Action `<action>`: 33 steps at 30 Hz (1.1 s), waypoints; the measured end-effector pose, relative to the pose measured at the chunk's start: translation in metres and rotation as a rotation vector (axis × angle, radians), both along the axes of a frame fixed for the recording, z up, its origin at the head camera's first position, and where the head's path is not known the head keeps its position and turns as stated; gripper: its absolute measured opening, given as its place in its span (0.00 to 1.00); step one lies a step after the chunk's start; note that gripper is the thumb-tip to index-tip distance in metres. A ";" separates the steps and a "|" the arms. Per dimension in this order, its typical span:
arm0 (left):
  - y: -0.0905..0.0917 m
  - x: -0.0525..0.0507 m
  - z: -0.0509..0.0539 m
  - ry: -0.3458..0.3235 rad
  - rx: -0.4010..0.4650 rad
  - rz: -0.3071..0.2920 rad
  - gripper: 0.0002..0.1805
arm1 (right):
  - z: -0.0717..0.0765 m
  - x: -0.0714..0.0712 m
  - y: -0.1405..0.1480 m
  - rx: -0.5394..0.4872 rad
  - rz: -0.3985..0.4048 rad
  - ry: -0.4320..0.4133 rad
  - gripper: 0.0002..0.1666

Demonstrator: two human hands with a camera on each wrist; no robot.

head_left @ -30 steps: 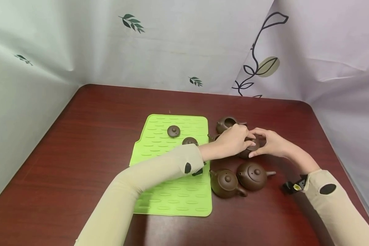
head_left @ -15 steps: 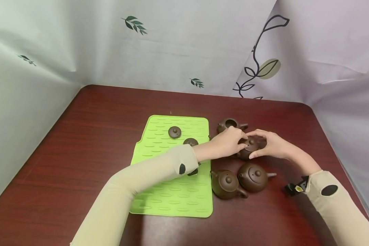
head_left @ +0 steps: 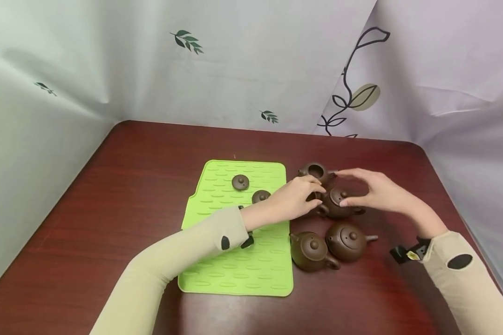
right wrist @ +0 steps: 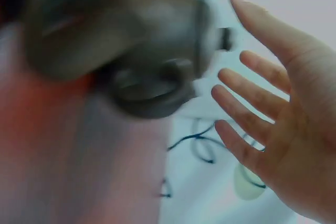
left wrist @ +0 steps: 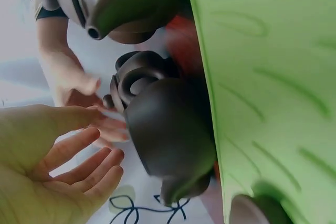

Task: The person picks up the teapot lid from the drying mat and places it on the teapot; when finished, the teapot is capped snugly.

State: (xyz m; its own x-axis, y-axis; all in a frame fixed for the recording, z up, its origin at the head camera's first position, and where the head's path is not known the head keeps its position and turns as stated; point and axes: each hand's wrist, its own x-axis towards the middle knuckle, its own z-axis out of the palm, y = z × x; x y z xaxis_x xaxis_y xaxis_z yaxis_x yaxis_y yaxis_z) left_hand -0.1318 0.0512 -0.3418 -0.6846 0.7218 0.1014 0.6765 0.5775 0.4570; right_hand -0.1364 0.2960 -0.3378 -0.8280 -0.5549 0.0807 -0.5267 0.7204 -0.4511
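Observation:
My left hand [head_left: 295, 199] is over an open brown teapot beside the green mat [head_left: 251, 274], its fingers loosely bent and holding nothing. The left wrist view shows those fingers apart from the dark body of a teapot [left wrist: 170, 127]. To the right stands a teapot with its lid on [head_left: 337, 204]. My right hand [head_left: 379, 193] hovers by it with thumb and fingers spread, empty; the right wrist view shows the palm [right wrist: 304, 129] clear of the blurred teapots [right wrist: 157, 40]. Behind, another open teapot [head_left: 314, 171] shows its dark mouth.
Two lids, one farther back [head_left: 240, 182] and one partly behind my left wrist [head_left: 261, 196], lie on the mat. Nearer the front, two lidded teapots [head_left: 312, 251] [head_left: 348, 243] stand side by side, right of the mat. White patterned cloth [head_left: 234, 65] hangs behind the table.
My left hand has let go of the lid, now on the middle right teapot, and moved left. My right hand has opened wider and drawn back slightly from that teapot.

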 end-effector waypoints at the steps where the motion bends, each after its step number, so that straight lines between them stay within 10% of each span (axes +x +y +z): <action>1: -0.004 0.001 0.000 0.004 0.005 0.008 0.17 | 0.004 -0.002 -0.002 -0.009 -0.012 0.002 0.38; 12: -0.046 0.004 0.005 -0.059 0.037 0.054 0.18 | -0.002 -0.021 -0.041 -0.019 0.243 -0.075 0.39; 19: -0.074 -0.003 -0.001 -0.112 -0.059 0.093 0.24 | -0.004 -0.021 -0.055 0.146 0.290 -0.233 0.51; 27: -0.102 -0.012 -0.014 -0.075 -0.205 0.080 0.32 | -0.009 -0.026 -0.069 0.239 0.368 -0.198 0.51; 33: -0.113 -0.013 -0.022 -0.058 -0.162 0.036 0.23 | -0.008 -0.028 -0.078 0.275 0.345 -0.190 0.50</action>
State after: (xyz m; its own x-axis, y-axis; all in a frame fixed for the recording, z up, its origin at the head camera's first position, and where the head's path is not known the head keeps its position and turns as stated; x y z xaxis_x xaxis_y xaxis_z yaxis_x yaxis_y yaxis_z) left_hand -0.1452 -0.0614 -0.3638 -0.7114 0.7006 -0.0547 0.6293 0.6698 0.3941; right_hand -0.1648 0.2180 -0.3461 -0.5774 -0.7797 -0.2423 -0.6829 0.6239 -0.3800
